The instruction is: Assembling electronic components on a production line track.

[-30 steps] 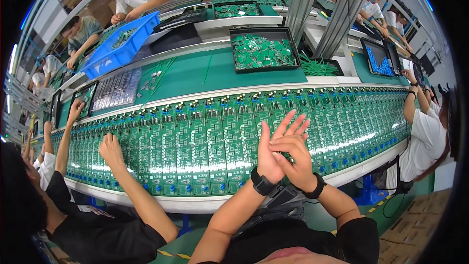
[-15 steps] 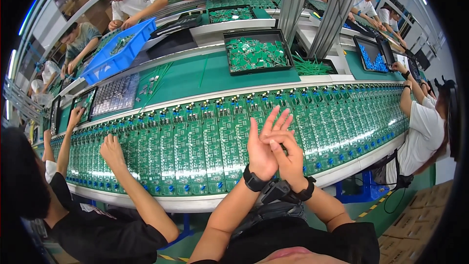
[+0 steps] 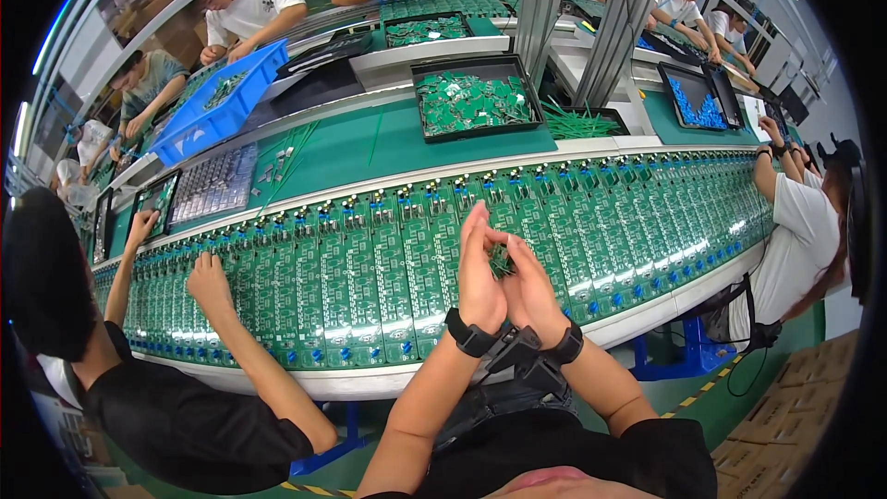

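My left hand (image 3: 480,273) and my right hand (image 3: 534,291) are raised over the row of green circuit boards (image 3: 351,286). Their palms face each other, the lower palms touching and the fingers stretched up. Green shows in the gap between the palms; it looks like the boards behind, and I make out nothing held. Each wrist wears a black band, and a black device (image 3: 513,348) sits between them. The boards lie side by side in a long line, with small components along the far edge and blue parts along the near edge.
Beyond the line stands a black tray (image 3: 476,136) of small green boards, with green strips (image 3: 582,122) beside it. A blue bin (image 3: 199,134) and a clear compartment tray (image 3: 214,180) are at left. Co-workers' arms (image 3: 242,337) reach in from both sides. A metal post (image 3: 545,18) rises behind.
My right hand has uncrossed from my left palm, and both hands now stand palm to palm. The view has shifted slightly. At the far side, a co-worker's hands have lifted a thin strip.
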Tool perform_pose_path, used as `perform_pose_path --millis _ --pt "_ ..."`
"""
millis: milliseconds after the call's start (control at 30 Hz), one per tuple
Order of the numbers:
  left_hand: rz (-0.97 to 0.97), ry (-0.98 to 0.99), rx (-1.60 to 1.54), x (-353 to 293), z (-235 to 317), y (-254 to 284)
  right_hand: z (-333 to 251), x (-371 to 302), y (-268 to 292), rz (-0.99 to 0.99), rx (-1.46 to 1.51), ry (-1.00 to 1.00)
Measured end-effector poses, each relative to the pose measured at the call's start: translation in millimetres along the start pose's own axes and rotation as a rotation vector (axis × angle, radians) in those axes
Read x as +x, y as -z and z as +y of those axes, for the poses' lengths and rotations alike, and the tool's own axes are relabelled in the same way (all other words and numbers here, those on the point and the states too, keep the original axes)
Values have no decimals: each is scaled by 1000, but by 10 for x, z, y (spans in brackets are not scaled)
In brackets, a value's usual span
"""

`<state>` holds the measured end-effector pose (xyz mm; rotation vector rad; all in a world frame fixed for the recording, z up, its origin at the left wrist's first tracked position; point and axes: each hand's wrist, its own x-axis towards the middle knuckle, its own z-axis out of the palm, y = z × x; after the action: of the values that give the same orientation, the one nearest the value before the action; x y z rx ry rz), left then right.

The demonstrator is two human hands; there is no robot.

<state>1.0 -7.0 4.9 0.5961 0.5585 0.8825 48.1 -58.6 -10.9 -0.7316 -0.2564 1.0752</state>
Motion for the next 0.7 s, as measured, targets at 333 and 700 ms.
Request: perform_pose_path --millis 333,700 --pt "-41 -238 145 -10 118 -14 -17 52 76 33 312 -320" --pt "-230 -192 -333 110 102 63 -94 132 127 47 545 -263"
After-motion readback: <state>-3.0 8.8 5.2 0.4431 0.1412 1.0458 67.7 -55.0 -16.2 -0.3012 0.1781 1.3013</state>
